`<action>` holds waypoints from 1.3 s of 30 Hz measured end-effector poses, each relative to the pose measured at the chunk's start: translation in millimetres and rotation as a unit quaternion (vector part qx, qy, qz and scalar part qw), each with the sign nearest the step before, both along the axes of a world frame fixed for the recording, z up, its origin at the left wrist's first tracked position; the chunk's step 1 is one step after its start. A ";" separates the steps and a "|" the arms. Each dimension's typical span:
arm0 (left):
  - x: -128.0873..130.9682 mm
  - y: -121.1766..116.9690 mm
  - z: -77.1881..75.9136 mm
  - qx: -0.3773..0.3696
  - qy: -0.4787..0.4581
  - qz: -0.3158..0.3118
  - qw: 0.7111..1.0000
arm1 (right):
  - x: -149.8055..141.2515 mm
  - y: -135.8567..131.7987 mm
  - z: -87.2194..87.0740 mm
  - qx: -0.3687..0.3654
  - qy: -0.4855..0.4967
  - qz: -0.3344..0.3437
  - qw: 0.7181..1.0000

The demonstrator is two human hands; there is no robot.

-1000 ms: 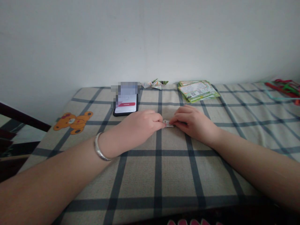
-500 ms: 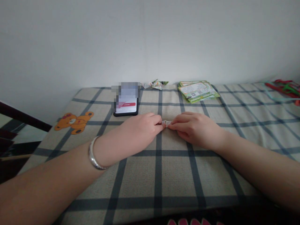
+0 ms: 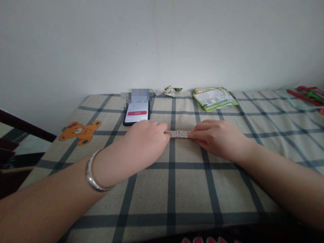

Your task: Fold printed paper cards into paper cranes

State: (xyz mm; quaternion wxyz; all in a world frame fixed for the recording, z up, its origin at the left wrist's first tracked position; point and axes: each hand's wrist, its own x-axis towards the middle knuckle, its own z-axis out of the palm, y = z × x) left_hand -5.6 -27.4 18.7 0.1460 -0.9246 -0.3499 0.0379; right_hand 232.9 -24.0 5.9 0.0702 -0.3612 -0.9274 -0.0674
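Observation:
Between my hands, low over the checked tablecloth (image 3: 152, 189), stretches a narrow folded paper strip (image 3: 180, 134) with small print on its face. My left hand (image 3: 149, 138), below a silver bangle (image 3: 92, 173), pinches the strip's left end. The right end is pinched between the thumb and fingers of my right hand (image 3: 217, 138). Only the strip's middle shows; both ends are hidden under the fingertips.
A phone (image 3: 136, 116) with a lit screen lies beyond my left hand. Behind are a folded paper piece (image 3: 168, 91) and a stack of green printed leaflets (image 3: 215, 98). Red and green items (image 3: 308, 96) lie far right, a bear cutout (image 3: 80, 132) left. A wall (image 3: 162, 44) borders the table.
My hands have moved apart, the left one leftward and the right one rightward. More of the paper strip now shows between them, looking flat and straight.

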 end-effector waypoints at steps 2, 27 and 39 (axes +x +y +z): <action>-0.7 -1.7 1.8 0.013 0.012 0.007 1.000 | 0.9 -1.5 1.5 0.005 -0.012 -0.011 1.000; 10.1 10.9 -27.4 0.043 -0.178 0.034 0.983 | -0.7 9.8 -13.6 -0.015 0.165 -0.055 0.985; 7.7 16.3 -28.3 -0.003 -0.230 0.015 0.973 | -1.4 11.0 -12.3 0.006 0.185 0.046 0.982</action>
